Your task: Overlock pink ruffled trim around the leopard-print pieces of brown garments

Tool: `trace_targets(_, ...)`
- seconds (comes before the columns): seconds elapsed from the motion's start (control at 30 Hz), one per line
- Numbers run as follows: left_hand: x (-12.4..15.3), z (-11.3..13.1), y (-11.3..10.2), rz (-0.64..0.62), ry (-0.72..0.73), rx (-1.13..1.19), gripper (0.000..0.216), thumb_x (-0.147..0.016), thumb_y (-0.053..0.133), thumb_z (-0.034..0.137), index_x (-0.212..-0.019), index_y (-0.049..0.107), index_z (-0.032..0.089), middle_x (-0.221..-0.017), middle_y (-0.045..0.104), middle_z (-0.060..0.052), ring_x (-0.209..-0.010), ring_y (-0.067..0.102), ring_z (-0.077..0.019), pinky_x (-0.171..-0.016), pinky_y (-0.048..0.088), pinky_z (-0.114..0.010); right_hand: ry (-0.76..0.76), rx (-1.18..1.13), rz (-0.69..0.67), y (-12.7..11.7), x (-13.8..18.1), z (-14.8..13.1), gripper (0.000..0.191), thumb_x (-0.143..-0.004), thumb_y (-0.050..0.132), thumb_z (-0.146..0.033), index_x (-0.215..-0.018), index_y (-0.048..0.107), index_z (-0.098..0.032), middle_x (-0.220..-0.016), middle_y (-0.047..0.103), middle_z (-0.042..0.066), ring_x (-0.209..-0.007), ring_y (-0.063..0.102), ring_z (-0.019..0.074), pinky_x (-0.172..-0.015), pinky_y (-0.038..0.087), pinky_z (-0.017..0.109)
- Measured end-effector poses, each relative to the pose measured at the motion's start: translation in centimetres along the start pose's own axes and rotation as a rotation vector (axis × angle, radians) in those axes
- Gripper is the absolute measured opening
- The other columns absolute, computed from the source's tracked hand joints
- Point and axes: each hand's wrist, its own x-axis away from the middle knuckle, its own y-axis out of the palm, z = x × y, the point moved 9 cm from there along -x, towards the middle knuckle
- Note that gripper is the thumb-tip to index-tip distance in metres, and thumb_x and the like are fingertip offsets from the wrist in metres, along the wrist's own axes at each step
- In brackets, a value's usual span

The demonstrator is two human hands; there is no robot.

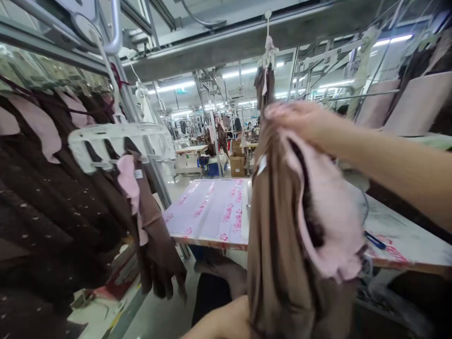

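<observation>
My right hand (300, 123) is raised in front of me, fingers closed on the top of a brown and pink garment (282, 245) that hangs down from it. A pink lining or collar piece (328, 221) folds out on the garment's right side. My left hand (221, 325) shows only as a blurred forearm or wrist at the bottom edge, against the lower part of the garment; its fingers are hidden. A white plastic hanger (120, 141) with brown garments (151, 235) on it hangs to the left.
A rack of dark brown and pink garments (42, 197) fills the left side. A work table (212, 212) covered in printed plastic stands ahead, with a blue pen (375, 241) on it. Cardboard boxes (237, 165) and more hanging clothes lie beyond.
</observation>
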Motion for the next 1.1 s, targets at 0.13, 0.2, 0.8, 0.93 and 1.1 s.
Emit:
trace_targets(0.13,0.1,1.9,-11.6,0.355,-0.141,-0.486,0.045,-0.060,0.072,0.034,-0.102,0.063,0.019,-0.097,0.067,-0.001,-0.084,0.062,-0.0201,-0.077,0.051,-0.029,-0.116,0.187,0.265,-8.5,2.6,2.1,0.020,-0.077,0.055,-0.034,-0.083,0.062,-0.017,-0.071,0.058,-0.001,-0.059,0.049,0.0074,-0.057,0.038,0.025)
trace_targets(0.2,-0.6,5.5,-21.0,0.552,-0.189,-0.612,0.027,-0.076,0.057,0.030,-0.096,0.064,0.014,-0.100,0.065,-0.008,-0.093,0.058,-0.0239,-0.086,0.046,-0.039,0.025,0.310,0.167,-7.0,5.3,5.6,0.023,-0.077,0.054,-0.037,-0.079,0.061,-0.016,-0.066,0.058,0.000,-0.056,0.049,0.0101,-0.051,0.036,0.025)
trace_targets(0.8,-5.7,-4.5,-12.8,0.631,0.012,-0.783,0.036,-0.073,0.056,0.024,-0.105,0.043,0.015,-0.102,0.050,-0.012,-0.097,0.046,-0.0267,-0.083,0.038,-0.042,0.334,0.020,-0.056,15.9,14.6,27.2,0.017,-0.077,0.051,-0.026,-0.090,0.059,-0.019,-0.084,0.059,0.003,-0.080,0.053,0.0180,-0.070,0.038,0.028)
trace_targets(0.93,-6.0,-7.0,-14.9,0.712,-0.007,-0.646,0.040,-0.079,0.036,0.010,-0.118,0.037,0.013,-0.110,0.052,-0.014,-0.102,0.047,-0.0250,-0.086,0.037,-0.040,0.544,-0.217,0.010,17.6,15.4,28.4,0.031,-0.073,0.057,-0.037,-0.097,0.052,-0.017,-0.082,0.060,0.003,-0.073,0.055,0.0171,-0.063,0.041,0.027)
trace_targets(1.1,-6.7,-6.0,-18.3,0.639,-0.017,-0.467,0.021,-0.088,0.029,0.026,-0.087,0.049,0.018,-0.073,0.056,-0.002,-0.069,0.054,-0.0164,-0.063,0.039,-0.026,0.638,-0.231,0.182,17.4,17.4,29.3,0.035,-0.071,0.057,-0.046,-0.086,0.046,-0.016,-0.072,0.052,0.000,-0.065,0.049,0.0134,-0.060,0.039,0.024)
